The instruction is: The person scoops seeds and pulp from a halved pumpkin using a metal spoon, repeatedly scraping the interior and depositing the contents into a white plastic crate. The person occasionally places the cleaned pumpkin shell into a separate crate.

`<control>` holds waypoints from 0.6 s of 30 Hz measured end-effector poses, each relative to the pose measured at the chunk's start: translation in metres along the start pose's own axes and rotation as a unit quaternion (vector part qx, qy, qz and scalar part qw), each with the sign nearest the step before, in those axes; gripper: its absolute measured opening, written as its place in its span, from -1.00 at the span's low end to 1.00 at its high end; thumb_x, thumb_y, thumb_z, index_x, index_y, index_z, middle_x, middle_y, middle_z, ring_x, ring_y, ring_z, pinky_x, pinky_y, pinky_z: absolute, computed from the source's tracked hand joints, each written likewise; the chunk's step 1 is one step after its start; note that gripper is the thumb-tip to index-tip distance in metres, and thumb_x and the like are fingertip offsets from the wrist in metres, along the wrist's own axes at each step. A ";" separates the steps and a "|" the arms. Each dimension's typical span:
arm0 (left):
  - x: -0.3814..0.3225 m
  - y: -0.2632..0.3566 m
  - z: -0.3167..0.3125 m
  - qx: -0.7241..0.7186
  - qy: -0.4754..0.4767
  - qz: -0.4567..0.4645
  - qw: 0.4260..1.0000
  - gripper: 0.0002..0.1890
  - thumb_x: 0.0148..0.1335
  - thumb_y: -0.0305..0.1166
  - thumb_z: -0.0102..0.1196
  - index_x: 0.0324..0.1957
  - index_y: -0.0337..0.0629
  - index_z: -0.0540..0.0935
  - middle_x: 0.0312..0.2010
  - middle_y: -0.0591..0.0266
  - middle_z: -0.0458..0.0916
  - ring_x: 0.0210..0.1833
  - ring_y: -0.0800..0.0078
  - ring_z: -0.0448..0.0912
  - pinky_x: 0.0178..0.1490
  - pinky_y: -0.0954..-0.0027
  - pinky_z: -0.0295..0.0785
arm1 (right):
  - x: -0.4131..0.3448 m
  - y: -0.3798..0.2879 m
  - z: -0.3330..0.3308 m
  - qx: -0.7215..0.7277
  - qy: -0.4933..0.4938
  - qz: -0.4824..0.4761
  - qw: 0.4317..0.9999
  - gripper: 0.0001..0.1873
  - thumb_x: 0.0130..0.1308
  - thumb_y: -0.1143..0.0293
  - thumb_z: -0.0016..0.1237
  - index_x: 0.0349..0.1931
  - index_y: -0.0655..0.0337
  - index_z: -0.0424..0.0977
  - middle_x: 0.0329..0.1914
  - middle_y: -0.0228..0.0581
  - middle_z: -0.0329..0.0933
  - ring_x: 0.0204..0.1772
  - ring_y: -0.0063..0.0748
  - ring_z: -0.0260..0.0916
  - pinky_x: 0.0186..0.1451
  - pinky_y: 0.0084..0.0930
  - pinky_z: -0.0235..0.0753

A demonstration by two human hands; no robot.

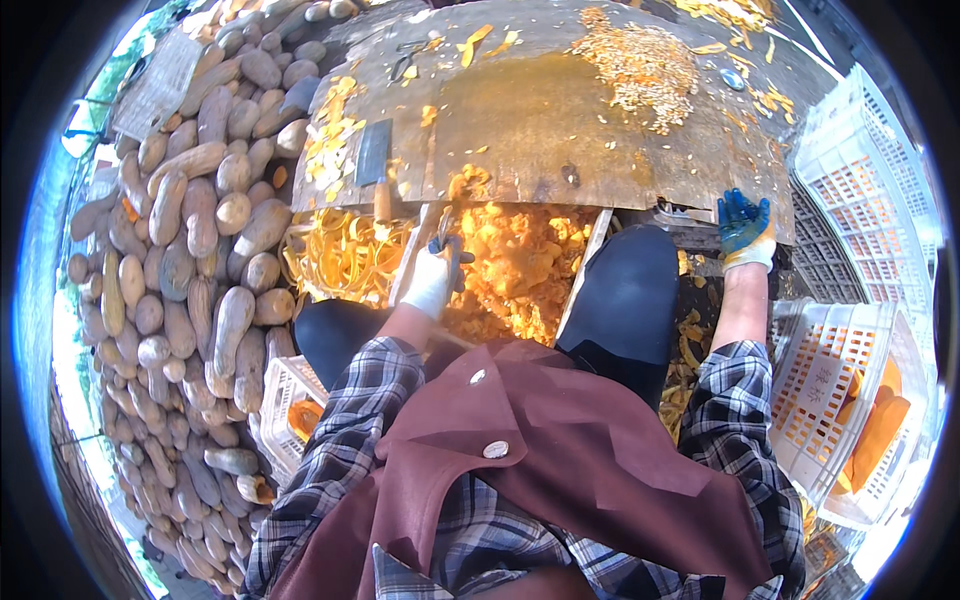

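Note:
My left hand, in a white and dark-coated glove, closes around a small tool whose metal end points up at the board's edge; its kind is unclear. Beneath it are orange pumpkin pulp and, to the left, yellow peel strips. My right hand, in a blue-coated glove, lies palm up with fingers apart at the right end of the wooden board, holding nothing. A cleaver with a wooden handle rests on the board at left. Pumpkin seeds are heaped at its far right.
A large pile of long squashes fills the left side. White plastic crates stand at right; a lower crate holds peeled orange pieces. Another crate is beside my left leg. Scissors lie on the board's far left.

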State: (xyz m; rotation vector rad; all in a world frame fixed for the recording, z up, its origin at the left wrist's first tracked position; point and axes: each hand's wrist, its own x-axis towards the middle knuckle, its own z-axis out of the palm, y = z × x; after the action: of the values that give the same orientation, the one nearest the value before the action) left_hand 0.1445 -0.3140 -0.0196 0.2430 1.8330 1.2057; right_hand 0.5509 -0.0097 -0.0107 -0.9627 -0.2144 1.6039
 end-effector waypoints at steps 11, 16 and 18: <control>-0.038 -0.134 -0.158 0.067 0.221 0.057 0.971 -0.80 0.33 -0.24 0.00 -0.20 -0.15 0.53 -0.54 0.09 0.62 -0.63 0.31 0.48 -0.59 0.26 0.37 | -0.166 0.155 0.089 -0.039 -0.231 0.146 0.961 -0.65 0.43 0.08 -0.17 -0.17 0.19 0.50 -0.24 -0.17 0.59 -0.08 -0.07 0.55 0.13 -0.07 0.51; -0.039 -0.158 -0.201 0.207 0.315 0.089 0.922 -0.78 0.25 -0.32 -0.01 -0.20 -0.25 0.57 -0.40 -0.14 0.63 -0.30 -0.04 0.63 -0.20 0.07 0.51 | -0.226 0.279 0.026 -0.377 -0.072 0.149 0.911 -0.89 0.33 0.33 0.04 -0.27 0.11 0.42 -0.31 -0.07 0.60 -0.30 -0.09 0.60 -0.35 -0.24 0.57; -0.047 -0.161 -0.210 0.219 0.318 0.098 0.917 -0.77 0.24 -0.34 -0.02 -0.17 -0.25 0.58 -0.33 -0.14 0.64 -0.28 -0.06 0.63 -0.19 0.08 0.51 | -0.243 0.295 0.007 -0.705 -0.197 -0.023 0.681 -0.71 0.26 0.14 0.08 -0.36 0.22 0.55 -0.42 -0.06 0.62 -0.30 -0.11 0.61 -0.26 -0.26 0.53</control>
State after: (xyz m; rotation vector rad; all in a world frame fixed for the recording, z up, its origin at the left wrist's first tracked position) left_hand 0.0582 -0.5564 -0.0984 0.3136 2.7087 1.0611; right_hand 0.3209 -0.3083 -0.0746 -1.6450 -1.9823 1.3903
